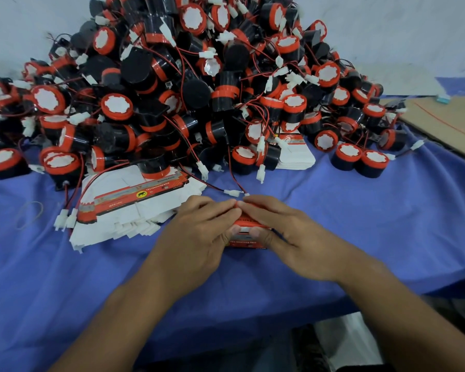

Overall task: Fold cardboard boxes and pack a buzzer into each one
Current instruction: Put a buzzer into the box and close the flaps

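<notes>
1. While both hands close round one red box (247,244) on the blue cloth (360,210), the work sits mid-cycle. The left hand (199,233) and right hand (283,232) each curl over it, fingertips meeting on top and thumbs pressed to the near face.
2. Judging by that hold, a flap is being tucked or pressed shut; which end I cannot tell.
3. What is left looks vast. A heaped pile of buzzers (188,84) fills the back of the cloth, and a fanned stack of flat blanks (134,204) lies just left of the hands. A second stack (297,157) sits half under the pile.
4. No finished boxes show anywhere in view.
5. Fingers cover most of the box, so whether a buzzer is already inside cannot be told. Its print is too small to read surely. The pile's left edge is blurred.
</notes>
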### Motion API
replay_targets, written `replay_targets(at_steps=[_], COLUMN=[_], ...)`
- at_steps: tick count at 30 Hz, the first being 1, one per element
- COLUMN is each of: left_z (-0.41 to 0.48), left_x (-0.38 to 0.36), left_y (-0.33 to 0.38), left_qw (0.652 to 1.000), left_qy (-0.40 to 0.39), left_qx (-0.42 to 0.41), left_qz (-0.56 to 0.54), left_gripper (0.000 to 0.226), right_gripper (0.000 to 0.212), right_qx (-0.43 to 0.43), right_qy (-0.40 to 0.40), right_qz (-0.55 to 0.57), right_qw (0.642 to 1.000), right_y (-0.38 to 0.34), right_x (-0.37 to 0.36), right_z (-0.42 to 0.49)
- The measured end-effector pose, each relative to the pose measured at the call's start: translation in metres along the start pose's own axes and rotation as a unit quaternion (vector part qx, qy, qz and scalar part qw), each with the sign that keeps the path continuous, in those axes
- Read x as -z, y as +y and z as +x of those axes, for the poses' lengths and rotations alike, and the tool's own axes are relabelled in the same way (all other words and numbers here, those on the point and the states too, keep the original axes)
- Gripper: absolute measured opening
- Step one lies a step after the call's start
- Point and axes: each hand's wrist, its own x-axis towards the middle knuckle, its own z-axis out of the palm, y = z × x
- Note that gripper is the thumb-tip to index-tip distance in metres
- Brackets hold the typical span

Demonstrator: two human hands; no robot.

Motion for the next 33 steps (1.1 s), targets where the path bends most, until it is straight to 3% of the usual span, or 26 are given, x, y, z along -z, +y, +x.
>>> replay_targets(at_steps=[10,13,17,20,26,30,33], left_z=[-0.007,-0.006,-0.008,-0.006,-0.008,-0.011,-0.01], left_x=[0.001,-0.004,-0.011,-0.009,-0.005,0.0,0.001], left_y=[-0.003,-0.005,0.0,-0.003,-0.007,-0.009,-0.012], left_qw=[1.0,0.999,0.996,0.994,0.997,0.985,0.979], left_qy=[-0.019,0.004,0.054,0.079,0.046,0.031,0.039], left_qx=[-0.016,-0.031,0.027,0.009,-0.041,0.041,0.069], left_qz=[-0.01,-0.004,-0.069,-0.08,-0.039,-0.167,-0.187], left_gripper=[0.042,0.034,0.042,0.026,0.028,0.025,0.018], right_gripper=[0.056,0.054,0.052,0.047,0.042,0.041,0.042], right_qx=[0.029,0.032,0.033,0.039,0.059,0.056,0.052], right_qy=[0.025,0.04,0.062,0.078,0.097,0.105,0.107], right_qz=[-0.017,-0.013,0.01,0.023,-0.017,-0.021,-0.03], right_qw=[0.999,0.999,0.997,0.996,0.993,0.993,0.992], right_y=[0.003,0.003,0.004,0.004,0.004,0.005,0.005], right_x=[-0.009,-0.011,-0.015,-0.014,-0.016,-0.016,-0.017], right_z=[-0.004,-0.003,-0.001,-0.001,0.0,0.002,0.003])
